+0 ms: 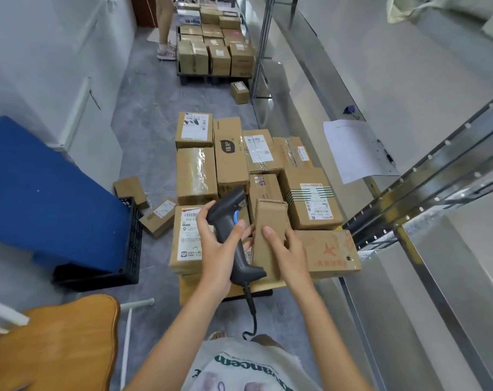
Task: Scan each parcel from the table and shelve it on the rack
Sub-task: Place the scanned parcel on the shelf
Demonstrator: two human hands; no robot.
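My left hand (pixel 217 244) grips a black corded barcode scanner (pixel 230 218) with a blue trigger, its head pointing up and away. My right hand (pixel 284 246) holds a small plain cardboard parcel (pixel 269 227) upright beside the scanner, fingers wrapped round its near side. Both hover over a low table (pixel 188 289) stacked with several taped cardboard parcels (pixel 310 197), many with white shipping labels. The metal rack (pixel 408 198) rises at the right, its shelves running away from me.
A blue-covered black crate (pixel 132 238) stands at left, with loose parcels (pixel 157 217) on the floor beside it. A wooden chair (pixel 56 342) sits bottom left. A clipboard (pixel 358 150) hangs on the rack. Farther off is a pallet of boxes (pixel 214 49) and a person's legs (pixel 165 26).
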